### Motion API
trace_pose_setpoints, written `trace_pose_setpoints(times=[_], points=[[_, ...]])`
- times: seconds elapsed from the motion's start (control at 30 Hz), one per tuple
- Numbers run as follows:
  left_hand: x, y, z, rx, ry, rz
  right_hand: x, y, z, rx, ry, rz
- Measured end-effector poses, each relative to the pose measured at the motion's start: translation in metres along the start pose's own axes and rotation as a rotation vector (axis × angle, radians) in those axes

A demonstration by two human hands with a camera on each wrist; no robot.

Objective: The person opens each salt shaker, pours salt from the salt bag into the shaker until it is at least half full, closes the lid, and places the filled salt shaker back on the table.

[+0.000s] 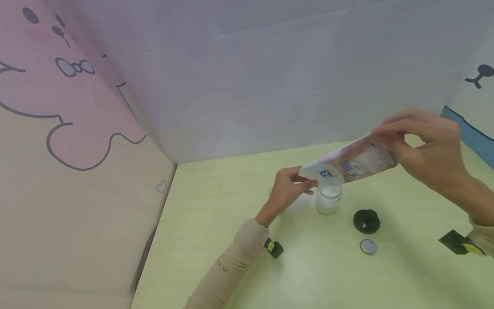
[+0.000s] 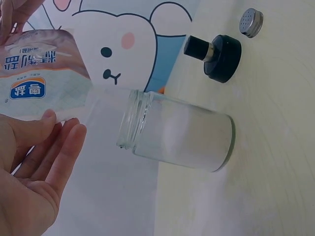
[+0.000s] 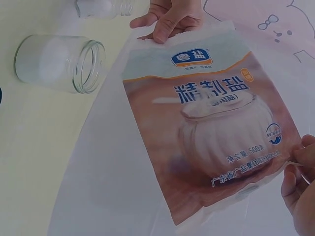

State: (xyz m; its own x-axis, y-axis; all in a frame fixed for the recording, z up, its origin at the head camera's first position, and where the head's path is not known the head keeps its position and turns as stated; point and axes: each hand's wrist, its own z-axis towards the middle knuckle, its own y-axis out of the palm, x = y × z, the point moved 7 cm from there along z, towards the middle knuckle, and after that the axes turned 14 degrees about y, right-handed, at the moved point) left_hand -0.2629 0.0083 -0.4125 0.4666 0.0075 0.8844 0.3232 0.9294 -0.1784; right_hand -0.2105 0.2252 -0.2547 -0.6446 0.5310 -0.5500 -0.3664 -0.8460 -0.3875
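A printed salt bag (image 1: 349, 163) is held tilted in the air, its torn end lower and towards the left. My left hand (image 1: 287, 189) pinches that end between thumb and fingers. At the upper, bottom end of the bag, my right hand (image 1: 428, 141) grips a corner. Just under the torn end stands an uncovered glass jar (image 2: 184, 132), upright on the table, with white salt inside. A faint whitish streak (image 2: 93, 105) shows between bag and jar mouth in the left wrist view.
A black lid with a knob (image 1: 366, 221) and a small perforated metal cap (image 1: 368, 246) lie right of the jar on the pale table (image 1: 200, 214). A second glass jar (image 3: 103, 7) with white contents stands near the left hand. Cartoon-printed walls enclose the table.
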Motion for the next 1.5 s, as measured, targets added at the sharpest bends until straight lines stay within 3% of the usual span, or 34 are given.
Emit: trace_pose_setpoints(times=[0.27, 0.4, 1.5], points=[[0.030, 0.001, -0.001, -0.005, 0.006, 0.001, -0.001, 0.000, 0.003, 0.009, -0.014, 0.019], [0.033, 0.001, 0.000, -0.002, -0.004, -0.004, -0.002, 0.000, 0.003, 0.007, -0.014, 0.002], [0.030, 0.002, -0.002, 0.008, -0.014, -0.015, -0.011, 0.000, 0.001, 0.042, -0.028, 0.056]])
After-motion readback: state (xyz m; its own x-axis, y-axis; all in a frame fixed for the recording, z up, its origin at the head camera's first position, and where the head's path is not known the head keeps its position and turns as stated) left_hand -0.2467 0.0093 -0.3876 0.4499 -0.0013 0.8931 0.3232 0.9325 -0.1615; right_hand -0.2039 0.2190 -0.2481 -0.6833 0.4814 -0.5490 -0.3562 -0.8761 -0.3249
